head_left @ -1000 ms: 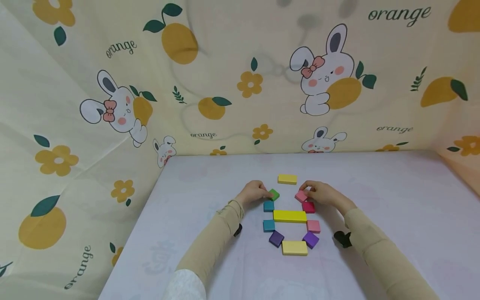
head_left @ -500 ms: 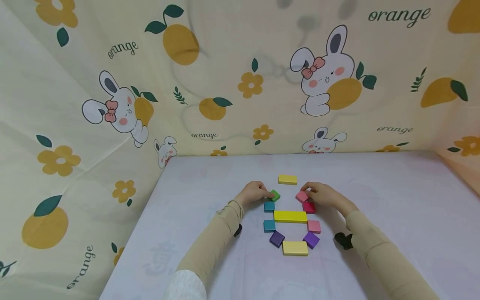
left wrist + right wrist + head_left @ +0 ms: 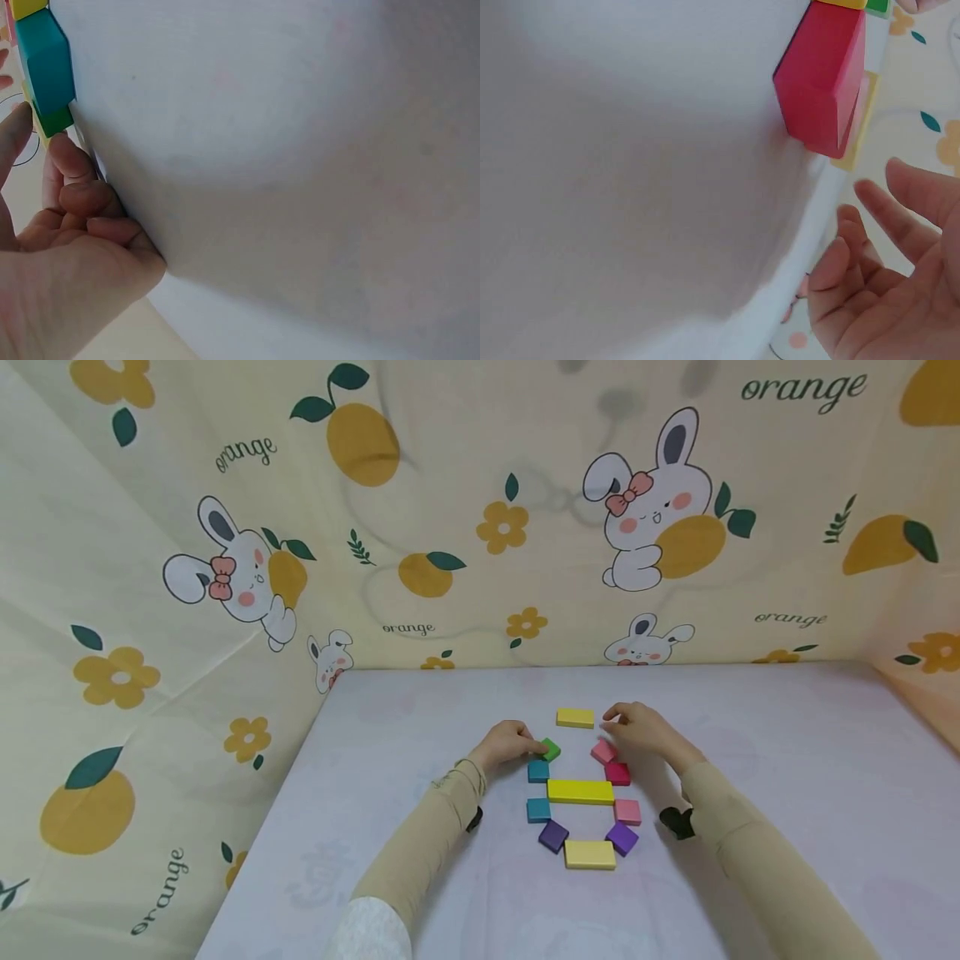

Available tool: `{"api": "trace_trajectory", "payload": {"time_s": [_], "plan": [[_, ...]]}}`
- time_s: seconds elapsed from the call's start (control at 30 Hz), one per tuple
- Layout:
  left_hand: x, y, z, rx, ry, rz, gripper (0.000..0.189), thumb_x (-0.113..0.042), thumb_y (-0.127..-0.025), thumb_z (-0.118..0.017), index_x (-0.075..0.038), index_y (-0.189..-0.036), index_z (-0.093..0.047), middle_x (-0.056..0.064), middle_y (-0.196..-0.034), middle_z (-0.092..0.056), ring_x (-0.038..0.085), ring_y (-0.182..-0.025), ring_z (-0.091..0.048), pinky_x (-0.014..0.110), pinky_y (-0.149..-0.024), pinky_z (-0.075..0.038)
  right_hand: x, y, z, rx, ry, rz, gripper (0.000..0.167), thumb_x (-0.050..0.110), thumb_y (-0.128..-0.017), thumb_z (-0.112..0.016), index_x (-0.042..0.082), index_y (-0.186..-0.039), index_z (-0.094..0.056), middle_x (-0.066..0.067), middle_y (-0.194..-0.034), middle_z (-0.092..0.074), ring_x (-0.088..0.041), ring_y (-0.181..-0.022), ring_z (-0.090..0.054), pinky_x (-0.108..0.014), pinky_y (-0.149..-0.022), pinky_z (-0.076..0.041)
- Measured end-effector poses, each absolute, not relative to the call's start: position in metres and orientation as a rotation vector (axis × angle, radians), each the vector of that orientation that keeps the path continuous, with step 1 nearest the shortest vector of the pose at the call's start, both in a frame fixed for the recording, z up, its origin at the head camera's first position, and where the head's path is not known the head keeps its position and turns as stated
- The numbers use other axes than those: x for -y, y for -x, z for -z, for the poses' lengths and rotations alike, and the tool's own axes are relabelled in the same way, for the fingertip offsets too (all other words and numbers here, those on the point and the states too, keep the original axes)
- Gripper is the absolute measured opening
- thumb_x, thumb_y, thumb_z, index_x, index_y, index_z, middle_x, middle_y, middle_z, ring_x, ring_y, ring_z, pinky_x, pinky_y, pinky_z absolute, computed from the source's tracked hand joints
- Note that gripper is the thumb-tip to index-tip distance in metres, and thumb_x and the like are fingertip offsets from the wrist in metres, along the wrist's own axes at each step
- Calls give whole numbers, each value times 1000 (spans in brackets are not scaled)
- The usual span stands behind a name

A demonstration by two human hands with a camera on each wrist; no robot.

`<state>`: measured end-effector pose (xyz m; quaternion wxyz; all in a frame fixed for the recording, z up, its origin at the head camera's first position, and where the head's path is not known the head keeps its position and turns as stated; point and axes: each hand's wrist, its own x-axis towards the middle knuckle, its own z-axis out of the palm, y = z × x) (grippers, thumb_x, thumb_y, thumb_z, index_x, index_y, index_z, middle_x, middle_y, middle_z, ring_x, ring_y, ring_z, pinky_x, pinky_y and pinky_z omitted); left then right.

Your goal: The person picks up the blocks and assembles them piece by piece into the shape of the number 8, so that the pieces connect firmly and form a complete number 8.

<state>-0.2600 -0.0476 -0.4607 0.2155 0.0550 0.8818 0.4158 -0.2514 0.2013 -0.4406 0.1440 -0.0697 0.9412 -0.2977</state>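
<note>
My left hand [image 3: 506,745] pinches a small green block [image 3: 551,749] at the upper left of an arrangement of coloured blocks. In the left wrist view, its thumb and fingertips sit at the green block [image 3: 56,120], beyond a teal block [image 3: 46,60]. My right hand [image 3: 643,727] holds nothing; its fingers are parted beside the right end of the far yellow block [image 3: 574,718]. Just below that hand lies a tilted pink block [image 3: 603,751], touching a red block [image 3: 617,774]. The right wrist view shows the loosely spread right hand [image 3: 900,270] past the red block [image 3: 821,82].
A long yellow block [image 3: 580,792] lies across the middle, between teal blocks [image 3: 538,811] and a lower pink block [image 3: 627,812]. Two purple blocks [image 3: 622,838] flank a pale yellow block [image 3: 589,855] nearest me. A patterned cloth [image 3: 450,527] hangs behind the table.
My right hand has let go of the upper pink block and moved away from me, towards the far yellow block. My left hand stays at the green block.
</note>
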Motion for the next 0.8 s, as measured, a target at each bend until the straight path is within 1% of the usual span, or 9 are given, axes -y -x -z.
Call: {"api": "trace_trajectory", "payload": {"time_s": [0.1, 0.23, 0.33, 0.6, 0.8], "plan": [[48, 260, 460, -2438, -152, -1163, 23, -27, -79, -72, -10, -75, -57, -1, -73, -53, 12, -73, -46, 21, -63, -37, -197, 259, 443, -2716, 148, 885, 38, 25, -95, -48, 1, -125, -51, -24, -112, -56, -32, -93, -50, -38, -78, -46], [48, 259, 458, -2421, -155, -1174, 23, -26, -80, -72, -9, -77, -57, -1, -73, -54, 13, -73, -47, 21, -64, -38, -193, 268, 448, -2718, 107, 907, 42, 28, -96, -48, 2, -129, -47, -28, -120, -53, -35, -101, -50, -45, -85, -46], [49, 259, 458, -2417, -157, -1178, 22, -26, -79, -72, -9, -77, -58, 0, -73, -55, 13, -73, -48, 21, -64, -38, -191, 272, 450, -2716, 116, 914, 43, 28, -96, -47, 2, -130, -46, -29, -124, -51, -38, -105, -49, -50, -88, -44], [49, 261, 460, -2409, -144, -1163, 24, -29, -79, -72, -9, -78, -59, 0, -74, -56, 13, -74, -47, 23, -65, -38, -187, 278, 457, -2710, 126, 903, 36, 27, -97, -46, 6, -125, -54, -23, -124, -53, -36, -106, -48, -51, -92, -42], [48, 262, 462, -2423, -142, -1146, 24, -29, -80, -72, -9, -79, -59, 0, -75, -57, 13, -74, -48, 23, -65, -38, -185, 280, 461, -2713, 122, 930, 33, 24, -96, -47, 5, -122, -56, -23, -121, -55, -35, -103, -48, -48, -90, -43]]}}
